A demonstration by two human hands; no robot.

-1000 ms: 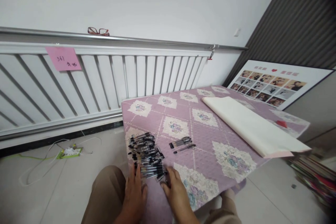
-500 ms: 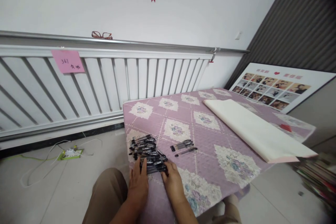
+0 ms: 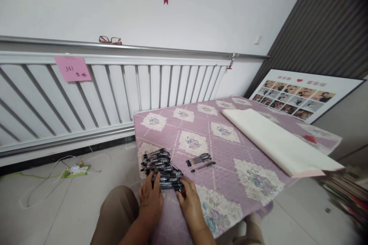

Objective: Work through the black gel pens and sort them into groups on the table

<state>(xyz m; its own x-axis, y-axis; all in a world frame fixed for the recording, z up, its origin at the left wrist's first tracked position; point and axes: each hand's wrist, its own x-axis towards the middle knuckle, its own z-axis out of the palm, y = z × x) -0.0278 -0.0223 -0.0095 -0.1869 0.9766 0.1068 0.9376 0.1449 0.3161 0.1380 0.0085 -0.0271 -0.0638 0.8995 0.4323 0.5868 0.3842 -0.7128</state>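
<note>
A heap of several black pens (image 3: pixel 159 164) lies at the near left corner of a low table covered by a pink quilted cloth (image 3: pixel 227 153). My left hand (image 3: pixel 151 201) and my right hand (image 3: pixel 191 203) rest on the cloth at the heap's near edge, fingers stretched out and touching the nearest pens. Neither hand has a pen gripped. A small separate group of pens (image 3: pixel 199 160) lies just right of the heap.
A folded cream sheet (image 3: pixel 276 141) lies across the table's right side. A white radiator (image 3: pixel 115 92) with a pink note (image 3: pixel 71 68) runs along the wall; red glasses (image 3: pixel 110 40) sit on its rail. A power strip (image 3: pixel 75 170) lies on the floor. A photo board (image 3: pixel 301 93) leans at right.
Both hands have slid forward against the heap, pushing the near pens together. The heap now looks tighter and sits a little farther from the table's front edge.
</note>
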